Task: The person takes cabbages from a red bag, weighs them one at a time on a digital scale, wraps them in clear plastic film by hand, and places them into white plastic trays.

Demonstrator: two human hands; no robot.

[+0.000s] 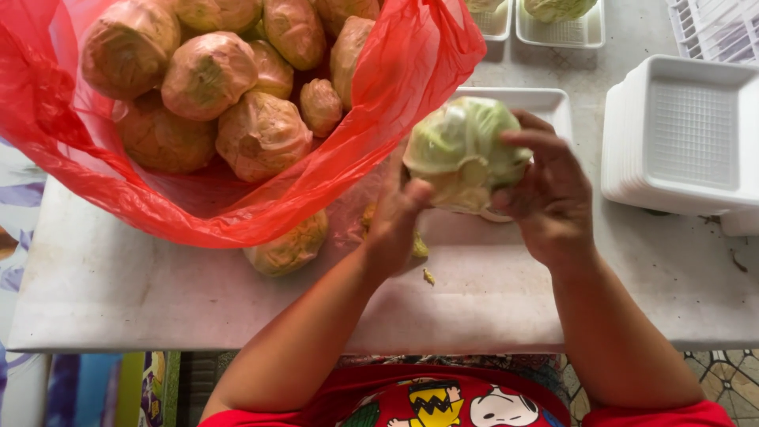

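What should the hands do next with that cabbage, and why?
Probably set the cabbage down in the white tray right behind it. Both the left hand and right hand hold it above the table, it looks clean and green, and that tray is bare.

both hands raised together, left hand (395, 225) cupped from below, right hand (545, 194) curled over, forearms converging

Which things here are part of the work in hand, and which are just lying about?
In hand:
- green cabbage, held by left hand and right hand
- red bag of cabbages
- white foam tray behind the held cabbage

Lying about:
- stack of foam trays
- leaf scraps on the table
- filled trays at the far edge
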